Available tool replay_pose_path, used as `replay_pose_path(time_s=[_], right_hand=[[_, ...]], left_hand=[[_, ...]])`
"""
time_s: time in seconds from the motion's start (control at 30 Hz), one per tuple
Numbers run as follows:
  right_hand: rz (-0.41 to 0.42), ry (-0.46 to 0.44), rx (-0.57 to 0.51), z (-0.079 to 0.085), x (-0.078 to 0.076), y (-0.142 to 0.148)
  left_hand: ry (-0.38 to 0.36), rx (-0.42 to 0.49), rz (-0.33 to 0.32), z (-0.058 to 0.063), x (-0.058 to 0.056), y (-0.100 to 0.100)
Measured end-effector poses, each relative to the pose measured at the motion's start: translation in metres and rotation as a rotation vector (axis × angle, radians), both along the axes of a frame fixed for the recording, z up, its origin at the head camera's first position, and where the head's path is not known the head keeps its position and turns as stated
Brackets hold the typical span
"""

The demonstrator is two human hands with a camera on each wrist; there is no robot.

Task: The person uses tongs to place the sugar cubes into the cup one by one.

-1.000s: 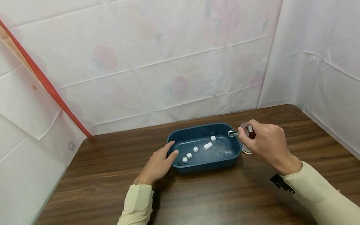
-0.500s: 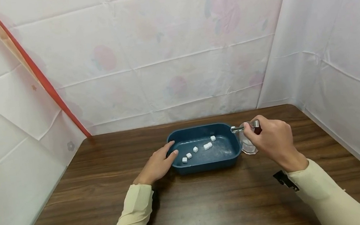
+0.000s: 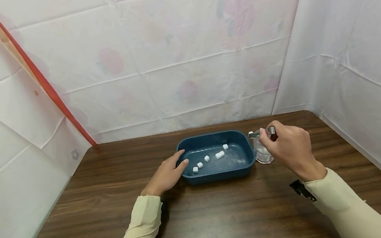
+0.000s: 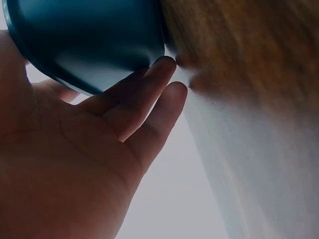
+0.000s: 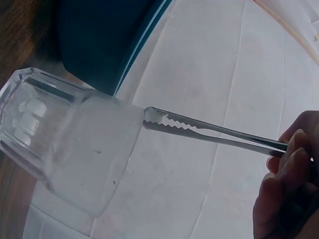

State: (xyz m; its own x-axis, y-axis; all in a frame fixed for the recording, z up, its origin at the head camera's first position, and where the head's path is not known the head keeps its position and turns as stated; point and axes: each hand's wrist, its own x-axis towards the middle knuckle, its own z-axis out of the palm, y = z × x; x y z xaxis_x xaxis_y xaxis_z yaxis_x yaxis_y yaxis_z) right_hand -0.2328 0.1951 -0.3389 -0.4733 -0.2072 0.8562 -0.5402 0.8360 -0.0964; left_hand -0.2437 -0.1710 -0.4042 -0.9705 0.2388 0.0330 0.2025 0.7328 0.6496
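Observation:
My right hand (image 3: 289, 148) pinches small metal tongs (image 5: 219, 134), whose serrated tips grip a white cube (image 5: 156, 117) that looks like sugar. The tips are right at the mouth of a clear faceted glass (image 5: 94, 149), which stands on the table just right of the blue basin (image 3: 219, 176). Several white cubes (image 5: 31, 117) show through the glass wall. My left hand (image 3: 165, 176) holds the basin's left end, thumb and forefinger over the rim, other fingers (image 4: 162, 74) along the outer wall. Several loose cubes (image 3: 218, 155) lie on the basin floor.
The dark wood table (image 3: 219, 214) spreads around the basin and glass. White printed sheeting (image 3: 173, 79) hangs behind and on both sides, with a red strip (image 3: 48, 86) at the left. A black strap piece (image 3: 302, 191) sits at my right cuff.
My right hand has moved right and slightly up, carrying the tongs and cube from over the basin's right end to the glass mouth. The left hand and basin stay put.

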Motion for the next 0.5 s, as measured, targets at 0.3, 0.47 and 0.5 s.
replay_pose_path(time_s=[0.3, 0.47, 0.5], right_hand=[[-0.018, 0.018, -0.023, 0.003, -0.0021, 0.0043], [-0.037, 0.001, -0.025, 0.0037, -0.0024, 0.005], [-0.041, -0.003, -0.021, 0.0037, -0.0025, 0.005]], left_hand=[[0.001, -0.002, 0.0, 0.0008, -0.0009, 0.0004], [-0.002, -0.001, -0.003, 0.0007, -0.001, 0.0001], [-0.002, 0.0, -0.004, 0.0005, -0.0012, 0.0001]])
